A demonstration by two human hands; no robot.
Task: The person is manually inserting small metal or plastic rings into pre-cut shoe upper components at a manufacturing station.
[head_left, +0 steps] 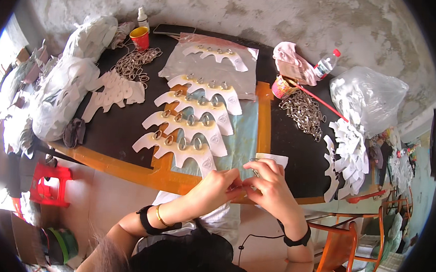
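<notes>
My left hand [219, 186] and my right hand [269, 184] meet at the table's front edge, fingers pinched together. What lies between the fingertips is mostly hidden. A metal ring [254, 172] shows among the fingers of my right hand. Just behind that hand a white flat piece [279, 160] sticks out. To the left, several scalloped white pieces [211, 161] lie in overlapping rows, with metal rings [198, 143] standing on their yellowish, glue-like patches. Farther back, another such piece [239, 63] rests on a clear plastic sheet [175, 60].
Heaps of metal rings lie at right [300, 111] and left [135, 62], beside a patterned cup [282, 87] and a red-yellow cup [140, 37]. White pieces [351, 148] and a plastic bag [378, 95] crowd the right side. A bottle [325, 65] stands behind. An orange chair [337, 250] is at lower right.
</notes>
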